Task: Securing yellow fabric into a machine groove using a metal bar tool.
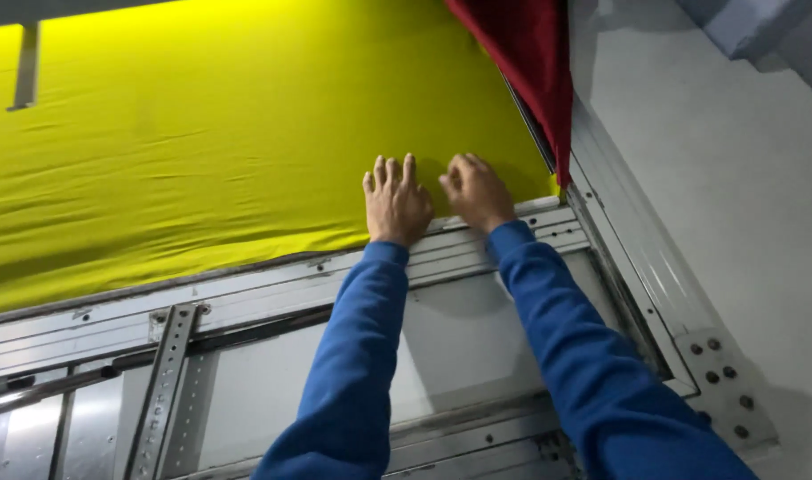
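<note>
Faced a big sheet of yellow cloth (201,151), stretched fairly flat with soft wrinkles across it and darker shade toward its lower left. Was bordered along its lower edge by a grey metal frame (246,298) of long rails, running up from lower left to upper right. Met a perforated metal bracket (163,387) crossing those rails at the lower left, and a pale panel (459,347) behind the rails between the two sleeves. Hung at the top right, a red cloth (526,62), its edge falling down beside the yellow one to just above the frame's corner. Stood to the right a plain pale wall (744,204), with a bolted metal plate (721,387) at the frame's lower right corner. Reached up from below in blue sleeves (361,356), both arms close together. Lay flat, the left hand (395,203), fingers straight and close together, pressed on the yellow cloth just above the top rail, holding nothing. Sat just beside it, the right hand (475,191), fingers curled and bent down onto the same cloth near its lower right corner; could not be told whether a fold was pinched under them. Were nearly touching, the two hands, with only a narrow gap between.
</note>
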